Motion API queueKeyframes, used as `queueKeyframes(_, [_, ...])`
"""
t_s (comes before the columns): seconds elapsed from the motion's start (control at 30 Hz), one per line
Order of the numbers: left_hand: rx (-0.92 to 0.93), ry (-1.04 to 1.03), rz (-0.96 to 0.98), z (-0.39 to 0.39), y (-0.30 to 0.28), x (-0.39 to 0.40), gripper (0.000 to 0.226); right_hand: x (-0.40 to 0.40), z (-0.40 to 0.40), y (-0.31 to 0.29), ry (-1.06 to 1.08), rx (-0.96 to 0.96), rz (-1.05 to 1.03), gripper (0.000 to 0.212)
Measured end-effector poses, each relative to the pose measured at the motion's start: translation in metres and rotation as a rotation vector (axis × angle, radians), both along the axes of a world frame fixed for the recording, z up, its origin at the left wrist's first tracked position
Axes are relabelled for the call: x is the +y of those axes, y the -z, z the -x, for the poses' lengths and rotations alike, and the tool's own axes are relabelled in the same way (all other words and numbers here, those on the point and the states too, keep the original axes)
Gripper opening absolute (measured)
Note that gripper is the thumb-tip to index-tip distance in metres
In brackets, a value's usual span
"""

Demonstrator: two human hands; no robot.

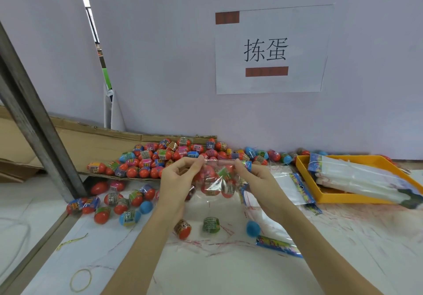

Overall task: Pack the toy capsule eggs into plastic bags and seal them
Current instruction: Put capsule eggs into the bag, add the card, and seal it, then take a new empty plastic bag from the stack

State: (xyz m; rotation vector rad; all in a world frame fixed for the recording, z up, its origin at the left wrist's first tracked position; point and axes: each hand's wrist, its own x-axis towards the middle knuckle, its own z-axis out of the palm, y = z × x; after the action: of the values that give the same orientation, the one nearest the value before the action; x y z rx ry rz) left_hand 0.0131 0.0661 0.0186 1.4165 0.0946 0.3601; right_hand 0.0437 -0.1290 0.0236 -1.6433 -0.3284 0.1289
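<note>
I see both forearms reaching forward and converging, bare to the bottom edge of the view. My left hand [177,175] is raised, palm turned inward, thumb and forefinger pinched together at the top, the other fingers curled loosely below that grip. My right hand [256,177] mirrors it just opposite, pinching at the same height, wrist bent slightly inward.

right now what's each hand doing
Left hand: pinching the top edge of the plastic bag of eggs.
Right hand: pinching the same edge.
</note>
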Motion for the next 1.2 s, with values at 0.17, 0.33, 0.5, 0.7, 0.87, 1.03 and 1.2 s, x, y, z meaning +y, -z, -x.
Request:
queueKeyframes(0.17, [-0.105,-0.127,-0.131,-0.002,0.004,0.000,0.011,0.007,0.002,0.001,-0.025,0.018,-0.007,0.059])
queueKeyframes(0.33, [-0.165,-0.238,-0.238,-0.005,0.008,0.005,0.013,0.001,0.000,0.003,-0.132,0.038,0.030,0.047])
queueKeyframes(0.5, [-0.161,-0.280,-0.216,-0.005,0.009,0.002,0.016,-0.002,0.002,-0.001,-0.103,0.008,0.051,0.039])
queueKeyframes(0.7, [-0.091,-0.106,-0.132,-0.002,0.006,-0.003,0.025,-0.005,-0.003,-0.003,-0.077,0.161,-0.300,0.045])
queueKeyframes(0.87, [-0.145,-0.033,0.114,0.000,0.003,-0.008,0.018,0.002,-0.004,-0.001,-0.119,0.218,-0.336,0.064])
queueKeyframes(1.03, [-0.171,-0.047,0.043,-0.001,0.005,-0.007,0.010,0.008,0.003,0.010,-0.152,0.112,-0.188,0.054])
queueKeyframes(1.2, [-0.132,-0.068,0.007,-0.005,0.007,-0.004,0.010,0.004,0.003,0.003,-0.168,0.061,-0.099,0.051])
